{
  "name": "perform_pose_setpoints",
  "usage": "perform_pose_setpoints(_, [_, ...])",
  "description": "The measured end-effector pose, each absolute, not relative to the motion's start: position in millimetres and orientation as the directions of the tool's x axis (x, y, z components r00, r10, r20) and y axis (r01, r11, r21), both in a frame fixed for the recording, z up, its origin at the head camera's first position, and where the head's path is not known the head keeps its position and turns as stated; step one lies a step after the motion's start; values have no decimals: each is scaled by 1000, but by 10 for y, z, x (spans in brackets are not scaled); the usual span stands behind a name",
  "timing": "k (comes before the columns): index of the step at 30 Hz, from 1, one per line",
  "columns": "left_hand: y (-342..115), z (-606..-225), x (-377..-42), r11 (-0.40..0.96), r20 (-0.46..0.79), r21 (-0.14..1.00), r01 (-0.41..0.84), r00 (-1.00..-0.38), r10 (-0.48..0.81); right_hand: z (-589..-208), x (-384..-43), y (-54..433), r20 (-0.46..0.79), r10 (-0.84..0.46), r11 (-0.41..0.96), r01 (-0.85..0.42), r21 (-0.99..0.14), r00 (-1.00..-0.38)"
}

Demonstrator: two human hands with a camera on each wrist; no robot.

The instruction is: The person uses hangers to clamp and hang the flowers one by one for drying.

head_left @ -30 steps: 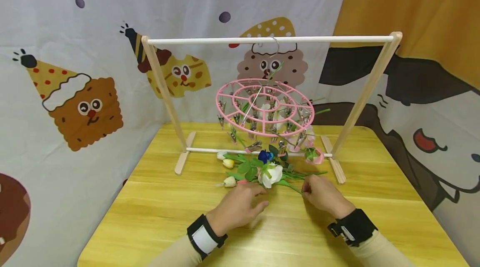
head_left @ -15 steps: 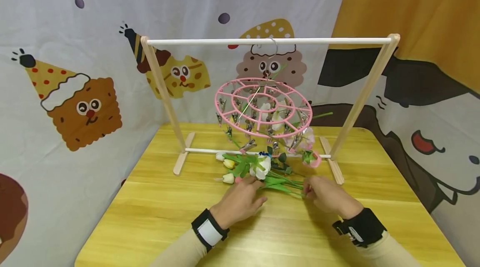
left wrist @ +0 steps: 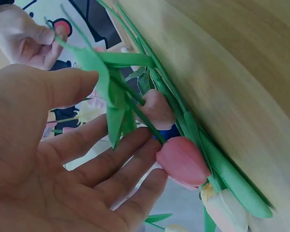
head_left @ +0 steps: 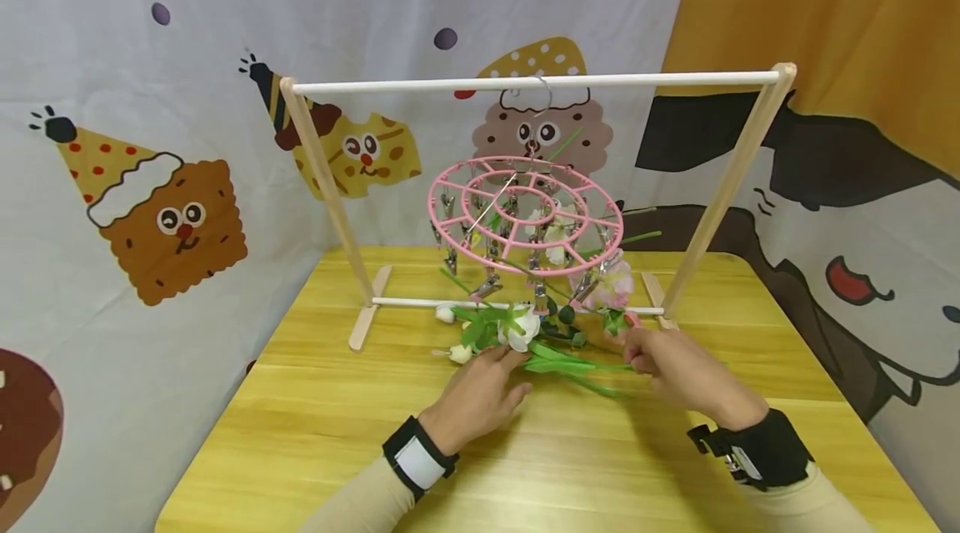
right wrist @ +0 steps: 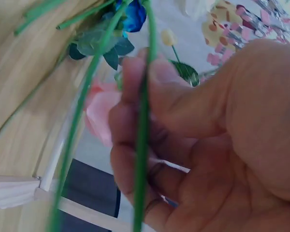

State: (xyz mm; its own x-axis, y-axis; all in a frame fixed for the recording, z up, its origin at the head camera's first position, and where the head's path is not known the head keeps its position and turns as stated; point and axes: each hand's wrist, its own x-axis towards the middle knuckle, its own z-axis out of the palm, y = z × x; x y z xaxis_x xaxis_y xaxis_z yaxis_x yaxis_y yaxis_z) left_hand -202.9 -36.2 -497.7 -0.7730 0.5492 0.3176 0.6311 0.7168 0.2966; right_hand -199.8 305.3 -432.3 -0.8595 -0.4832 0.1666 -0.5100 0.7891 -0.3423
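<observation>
Printed cloth (head_left: 337, 0), white with cartoon snack figures and turning orange toward 2 o'clock in the head view, lines the room behind a yellow wood-grain table (head_left: 570, 466) at 6 o'clock. On that table stands a wooden rack (head_left: 420, 86), and from its white top bar a round pink hanger (head_left: 525, 246) with metal clips hangs near the centre. Loose flowers (head_left: 483, 329) lie below the hanger, between 5 and 6 o'clock. The person's right hand (head_left: 686, 371) is at 4 o'clock, the left hand (head_left: 476, 400) at 6 o'clock, just beside the flowers. The left wrist view shows what the head view hides: the left hand's fingers extended and slightly apart, and at their tips, between 4 and 5 o'clock, a pink tulip (left wrist: 183, 161); exact contact cannot be told. The right wrist view gives a blue flower (right wrist: 134, 18) near 12 o'clock, barely visible from the head, and shows the right hand's thumb and forefinger clamped together on a green stem (right wrist: 142, 145), with a second stem (right wrist: 78, 108) apart from it toward 9 o'clock.
</observation>
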Motion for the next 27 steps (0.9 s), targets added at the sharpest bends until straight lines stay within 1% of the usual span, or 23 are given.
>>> perform_pose_setpoints(3, [-389, -4983, -2028, 721, 330, 299, 625, -777, 536, -4272, -2009, 3051, 163, -439, 807, -467, -362, -884])
perform_pose_setpoints(8, [-428, -4999, -2031, 728, 360, 286, 623, -774, 521, -4234, -2044, 3067, 163, -358, 845, -393, -363, -919])
perform_pose_setpoints(14, [-465, -5015, -2013, 744, 321, 297, 599, -796, 513, -4261, -2062, 3117, 159, -330, 851, -366, -377, -930])
perform_pose_setpoints(16, [-468, -4988, -2001, 738, 310, 330, 589, -806, 505, -4273, -2062, 3133, 174, -331, 848, -373, -376, -928])
perform_pose_setpoints(20, [-495, -4872, -1935, 735, 318, 359, 575, -816, 483, -4272, -2047, 3096, 219, -343, 838, -403, -367, -913])
perform_pose_setpoints(23, [-512, -4755, -1852, 740, 353, 336, 583, -806, 474, -4253, -2011, 3012, 263, -366, 825, -442, -354, -893])
perform_pose_setpoints(27, [-481, -4631, -1747, 715, 412, 350, 605, -785, 462, -4212, -1928, 2876, 336, -403, 792, -509, -338, -851])
